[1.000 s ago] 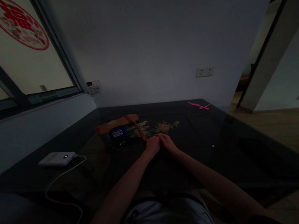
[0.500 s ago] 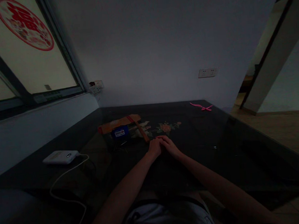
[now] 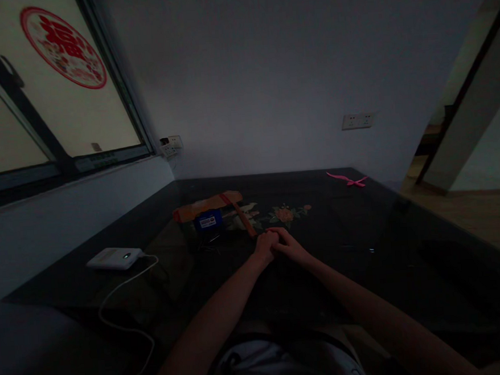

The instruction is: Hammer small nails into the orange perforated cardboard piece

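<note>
view swung left from earlier frame; right hand (image 3: pixel 294 247) stays laid over left hand (image 3: pixel 266 247), how tightly fingers close cannot be told. wooden handle (image 3: pixel 246 220) lies just beyond left hand, far end meeting brown packet (image 3: pixel 206 205), blue box (image 3: pixel 208 220) alongside. dark tabletop (image 3: pixel 333 221) open rightward to edge, pink strip (image 3: pixel 354 182) near far corner.

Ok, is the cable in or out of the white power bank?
In, it seems: the cable runs up to the end of the white power bank, no gap showing.
</note>
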{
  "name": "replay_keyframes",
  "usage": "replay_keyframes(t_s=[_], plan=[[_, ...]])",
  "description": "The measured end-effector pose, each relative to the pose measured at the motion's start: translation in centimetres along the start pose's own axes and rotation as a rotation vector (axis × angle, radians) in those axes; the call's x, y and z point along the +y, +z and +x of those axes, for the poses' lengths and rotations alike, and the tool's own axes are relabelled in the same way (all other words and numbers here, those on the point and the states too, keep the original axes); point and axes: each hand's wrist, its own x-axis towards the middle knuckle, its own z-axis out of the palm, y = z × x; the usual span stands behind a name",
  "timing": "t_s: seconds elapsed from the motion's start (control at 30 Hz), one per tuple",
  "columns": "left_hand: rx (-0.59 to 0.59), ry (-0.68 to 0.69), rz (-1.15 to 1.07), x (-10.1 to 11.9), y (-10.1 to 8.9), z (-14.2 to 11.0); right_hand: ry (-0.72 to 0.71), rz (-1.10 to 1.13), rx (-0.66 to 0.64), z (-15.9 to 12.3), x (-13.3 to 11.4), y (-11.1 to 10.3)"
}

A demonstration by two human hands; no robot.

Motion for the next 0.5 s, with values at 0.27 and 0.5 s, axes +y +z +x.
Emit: replay_keyframes(t_s=[0.27,0.5], plan=[[0.017,0.043,-0.011,-0.65,0.67,0.31,-0.023,-0.027,0.014,0.04,0.31,0.30],[0.033,0.082,-0.035,-0.97,0.88,0.34,-0.040,-0.039,0.025,0.02,0.40,0.40]])
